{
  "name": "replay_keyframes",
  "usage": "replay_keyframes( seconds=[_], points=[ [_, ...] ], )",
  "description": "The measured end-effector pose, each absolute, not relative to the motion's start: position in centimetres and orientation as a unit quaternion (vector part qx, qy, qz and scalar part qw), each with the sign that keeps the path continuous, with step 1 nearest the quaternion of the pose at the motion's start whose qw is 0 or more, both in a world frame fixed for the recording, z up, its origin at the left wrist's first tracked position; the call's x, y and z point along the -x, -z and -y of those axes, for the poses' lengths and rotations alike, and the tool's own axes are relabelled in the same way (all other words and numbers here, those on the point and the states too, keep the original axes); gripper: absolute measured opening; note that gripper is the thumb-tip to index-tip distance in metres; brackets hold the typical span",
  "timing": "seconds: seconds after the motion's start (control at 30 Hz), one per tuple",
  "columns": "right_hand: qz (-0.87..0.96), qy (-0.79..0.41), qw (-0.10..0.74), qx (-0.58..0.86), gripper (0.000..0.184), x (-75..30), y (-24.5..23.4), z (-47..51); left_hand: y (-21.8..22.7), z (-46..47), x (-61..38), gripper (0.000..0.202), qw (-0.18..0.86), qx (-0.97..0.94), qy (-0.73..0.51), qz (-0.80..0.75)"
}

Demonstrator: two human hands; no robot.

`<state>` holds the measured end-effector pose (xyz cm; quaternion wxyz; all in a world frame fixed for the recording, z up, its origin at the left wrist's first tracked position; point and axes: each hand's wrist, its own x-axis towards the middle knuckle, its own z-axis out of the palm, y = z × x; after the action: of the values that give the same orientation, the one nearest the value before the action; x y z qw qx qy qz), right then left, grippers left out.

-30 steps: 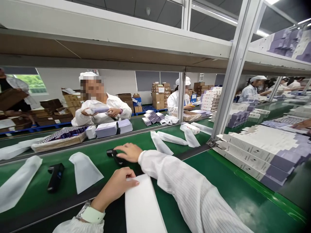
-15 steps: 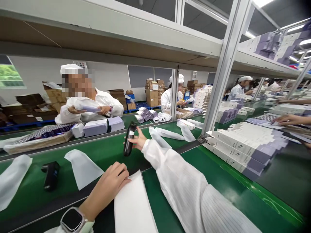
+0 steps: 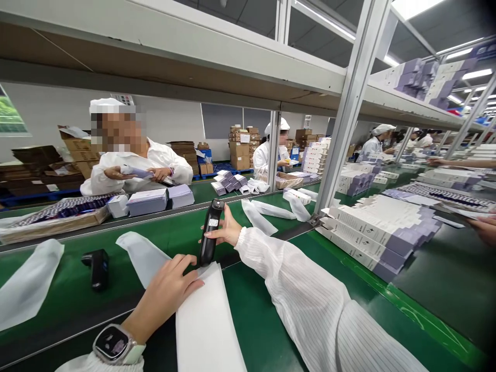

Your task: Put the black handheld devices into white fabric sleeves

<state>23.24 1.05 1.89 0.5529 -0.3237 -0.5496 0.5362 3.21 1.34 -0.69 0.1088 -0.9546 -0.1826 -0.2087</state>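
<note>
My right hand grips a black handheld device upright, its lower end at the mouth of a white foam pouch. My left hand, with a watch on the wrist, pinches the top edge of that pouch on the green bench. A second black device lies on the green conveyor belt to the left, between two other white pouches.
Stacks of flat white-and-purple cartons sit at the right beside a metal upright. More pouches lie further along the belt. A person in white works across the belt, others further off. Another person's hand shows at the right edge.
My right hand picked the black device off the belt, raised it and brought it back to the pouch's opening. My left hand stayed on the pouch's top edge.
</note>
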Motion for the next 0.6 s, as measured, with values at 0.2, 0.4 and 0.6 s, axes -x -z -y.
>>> replay_keyframes(
  seconds=[0.2,0.4,0.6],
  points=[
    [0.522,-0.530,0.550,0.380,0.075,-21.2,-1.2,-1.5,0.0,-1.2,-3.4,0.030,0.048,0.938,0.256,0.227],
    [0.537,-0.619,0.420,0.390,0.054,-20.0,-1.0,-1.1,-3.1,-0.6,-4.0,0.038,-0.125,0.839,0.365,0.384],
    [0.598,-0.644,0.342,0.333,0.044,-20.9,-2.8,0.2,-4.9,0.4,-4.1,0.035,-0.245,0.798,0.383,0.395]
  ],
)
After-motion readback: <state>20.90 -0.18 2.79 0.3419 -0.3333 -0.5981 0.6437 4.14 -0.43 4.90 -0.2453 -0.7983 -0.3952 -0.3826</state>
